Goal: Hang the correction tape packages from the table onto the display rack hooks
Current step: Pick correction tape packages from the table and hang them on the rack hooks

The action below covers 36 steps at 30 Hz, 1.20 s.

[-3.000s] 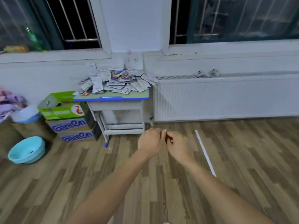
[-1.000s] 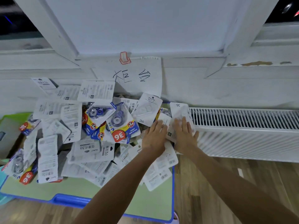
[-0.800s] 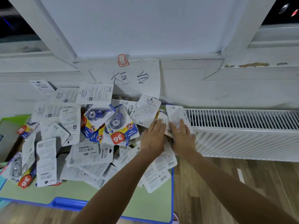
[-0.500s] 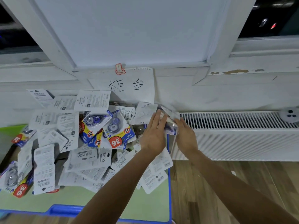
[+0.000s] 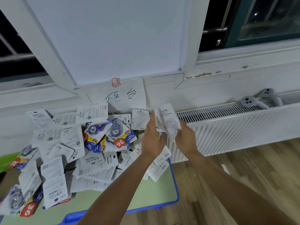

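Note:
A heap of correction tape packages [image 5: 90,153] covers the small green table with a blue rim [image 5: 176,189]; most lie white back up, a few show blue and yellow fronts with a red "36". Above the table's far right corner my right hand [image 5: 186,140] grips a small stack of packages [image 5: 168,122] from below, lifted off the pile and tilted. My left hand [image 5: 151,138] is beside it, fingers straight, touching the stack's left edge. No display rack is in view.
A white radiator [image 5: 235,127] runs to the right of the table, with two grey controllers [image 5: 258,99] on top. A handwritten paper sign [image 5: 123,95] is clipped to the sill behind the pile. Wood floor [image 5: 243,168] lies to the right.
I walked up to the table from across the room. Both hands pressed on packages at the pile's right edge, then the right hand lifted a small stack clear while the left steadied it.

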Each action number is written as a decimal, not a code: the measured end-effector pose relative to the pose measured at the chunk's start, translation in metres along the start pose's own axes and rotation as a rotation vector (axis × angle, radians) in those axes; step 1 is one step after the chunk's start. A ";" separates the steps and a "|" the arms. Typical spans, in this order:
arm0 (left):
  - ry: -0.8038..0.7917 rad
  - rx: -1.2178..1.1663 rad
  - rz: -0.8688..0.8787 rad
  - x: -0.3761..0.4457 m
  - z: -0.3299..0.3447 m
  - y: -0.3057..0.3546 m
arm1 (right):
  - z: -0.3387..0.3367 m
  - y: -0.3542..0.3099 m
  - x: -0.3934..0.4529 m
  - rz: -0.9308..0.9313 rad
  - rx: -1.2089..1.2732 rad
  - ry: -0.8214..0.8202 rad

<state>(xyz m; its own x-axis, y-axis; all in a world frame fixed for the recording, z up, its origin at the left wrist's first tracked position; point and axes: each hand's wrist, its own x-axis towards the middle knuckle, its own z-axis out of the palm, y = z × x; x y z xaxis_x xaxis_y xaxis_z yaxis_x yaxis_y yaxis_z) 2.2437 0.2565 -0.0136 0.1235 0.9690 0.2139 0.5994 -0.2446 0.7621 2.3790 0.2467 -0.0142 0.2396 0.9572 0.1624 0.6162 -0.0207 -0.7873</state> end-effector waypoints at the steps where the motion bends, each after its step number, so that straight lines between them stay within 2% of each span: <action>1: -0.007 -0.022 -0.027 -0.006 -0.003 0.000 | -0.004 -0.002 -0.008 0.036 0.036 0.028; 6: -0.190 -0.072 -0.169 -0.037 -0.008 0.005 | -0.031 -0.004 -0.056 0.186 0.145 0.153; 9: -0.184 -0.166 -0.182 -0.058 -0.003 0.024 | -0.048 0.004 -0.091 0.266 0.268 0.217; 13: -0.199 -0.295 -0.296 -0.087 0.013 0.059 | -0.080 0.019 -0.141 0.350 0.399 0.358; 18: -0.322 -0.275 -0.111 -0.130 0.049 0.112 | -0.139 0.043 -0.208 0.381 0.377 0.536; 22: -0.494 -0.155 0.211 -0.173 0.085 0.160 | -0.187 0.064 -0.272 0.430 0.381 0.660; 26: -0.698 -0.211 0.301 -0.246 0.122 0.221 | -0.238 0.088 -0.357 0.532 0.397 0.811; 31: -0.904 -0.404 0.065 -0.358 0.168 0.285 | -0.304 0.104 -0.483 0.616 0.425 0.982; 36: -1.047 -0.524 0.022 -0.474 0.197 0.342 | -0.368 0.107 -0.602 0.581 0.414 1.179</action>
<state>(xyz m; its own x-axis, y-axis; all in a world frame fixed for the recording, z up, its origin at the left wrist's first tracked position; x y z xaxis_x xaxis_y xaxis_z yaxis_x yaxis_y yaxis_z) 2.5456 -0.2799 0.0250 0.8672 0.4598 -0.1912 0.2197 -0.0088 0.9755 2.5768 -0.4377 0.0229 0.9996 0.0277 -0.0085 -0.0072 -0.0441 -0.9990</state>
